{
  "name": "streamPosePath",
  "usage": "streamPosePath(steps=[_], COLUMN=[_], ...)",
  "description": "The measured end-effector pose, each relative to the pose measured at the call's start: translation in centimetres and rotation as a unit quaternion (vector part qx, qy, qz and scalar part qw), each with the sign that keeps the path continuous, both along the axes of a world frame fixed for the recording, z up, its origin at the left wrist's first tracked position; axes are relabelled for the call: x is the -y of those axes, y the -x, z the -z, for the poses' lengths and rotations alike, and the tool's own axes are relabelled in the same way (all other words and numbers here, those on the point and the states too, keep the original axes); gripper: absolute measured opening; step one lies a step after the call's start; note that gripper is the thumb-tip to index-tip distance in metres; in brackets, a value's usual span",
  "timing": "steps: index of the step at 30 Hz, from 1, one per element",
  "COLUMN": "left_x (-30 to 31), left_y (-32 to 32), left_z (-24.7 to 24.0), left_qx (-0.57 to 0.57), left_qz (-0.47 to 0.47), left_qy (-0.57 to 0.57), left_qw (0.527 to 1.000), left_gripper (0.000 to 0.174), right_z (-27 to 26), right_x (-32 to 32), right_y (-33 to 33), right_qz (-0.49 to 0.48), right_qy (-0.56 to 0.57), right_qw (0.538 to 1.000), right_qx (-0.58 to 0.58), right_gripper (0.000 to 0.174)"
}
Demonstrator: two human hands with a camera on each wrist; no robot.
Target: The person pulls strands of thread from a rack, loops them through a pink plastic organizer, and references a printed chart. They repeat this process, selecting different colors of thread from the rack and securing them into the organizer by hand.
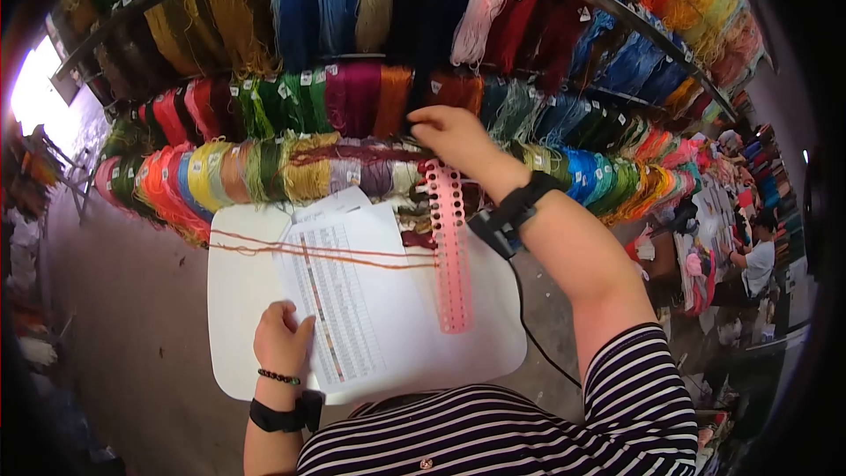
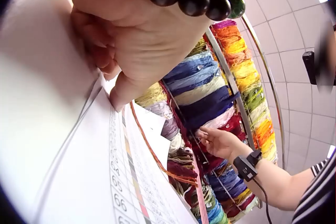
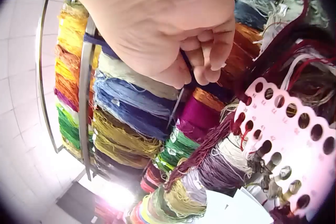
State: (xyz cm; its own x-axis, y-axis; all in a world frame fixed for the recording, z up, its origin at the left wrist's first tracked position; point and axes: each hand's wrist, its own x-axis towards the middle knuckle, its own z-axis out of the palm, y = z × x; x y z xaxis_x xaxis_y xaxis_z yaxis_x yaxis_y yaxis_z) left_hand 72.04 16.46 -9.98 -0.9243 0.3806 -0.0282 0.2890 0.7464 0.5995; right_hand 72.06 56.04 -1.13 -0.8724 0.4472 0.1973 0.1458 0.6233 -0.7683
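Observation:
My right hand [image 1: 454, 137] is raised before the hanging skeins, beside an orange-brown bundle. In the right wrist view its fingers curl round a thin strand of dark navy thread [image 3: 186, 60]. Below it a pink numbered thread card [image 1: 449, 251] with rows of holes lies on the white table, dark red threads [image 3: 207, 153] looped at its upper end. My left hand [image 1: 284, 339] pinches the left edge of a printed chart sheet [image 1: 352, 300], thumb on top. Orange-brown threads [image 1: 352, 256] stretch across the sheet to the card.
Racks of skeins in many colours [image 1: 335, 9] rise behind the white table [image 1: 233, 300], with metal rails [image 1: 617, 13] between rows. A black cable [image 1: 538, 344] hangs from the right wrist camera. Another person [image 1: 758, 260] is at the far right among more goods.

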Motion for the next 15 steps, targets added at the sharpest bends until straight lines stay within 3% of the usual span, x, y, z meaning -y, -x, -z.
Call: streamPosePath(steps=[2, 3, 6, 7, 10, 11, 14, 15], left_x=[-0.1, 0.0, -0.2, -0.3, -0.5, -0.6, -0.5, -0.5], left_y=[-0.1, 0.0, 0.0, 0.0, -0.2, -0.1, -0.1, -0.1], left_z=[-0.1, 0.0, -0.1, -0.1, -0.1, -0.1, 0.1, 0.1], left_qx=[0.002, 0.006, 0.003, 0.004, 0.005, 0.004, 0.002, 0.002], left_qz=[-0.002, -0.002, -0.009, -0.013, -0.021, -0.022, -0.023, -0.022], left_qy=[-0.004, 0.0, 0.01, 0.007, -0.002, -0.005, -0.003, -0.001], left_qw=[1.0, 1.0, 1.0, 1.0, 1.0, 1.0, 1.0, 1.0], left_gripper=[0.03, 0.032, 0.032, 0.032, 0.032, 0.032, 0.032, 0.032], right_z=[1.2, 1.2, 0.9, 1.2, 2.9, 3.4, 2.7, 1.9], right_x=[0.3, 0.2, -2.8, -3.8, -5.2, -5.4, -3.3, -2.5], right_y=[2.8, 3.6, 5.8, 5.4, 4.3, 4.5, 5.3, 6.0], right_qz=[-0.083, -0.088, -0.006, -0.005, -0.044, -0.067, -0.19, -0.168], right_qy=[-0.019, -0.025, -0.096, -0.07, -0.07, 0.011, -0.042, -0.018], right_qw=[0.994, 0.995, 0.975, 0.975, 0.996, 0.997, 0.981, 0.983], right_qx=[-0.068, -0.045, 0.202, 0.212, 0.026, 0.04, 0.005, 0.068], right_gripper=[0.029, 0.027, 0.026, 0.027, 0.028, 0.029, 0.03, 0.03])
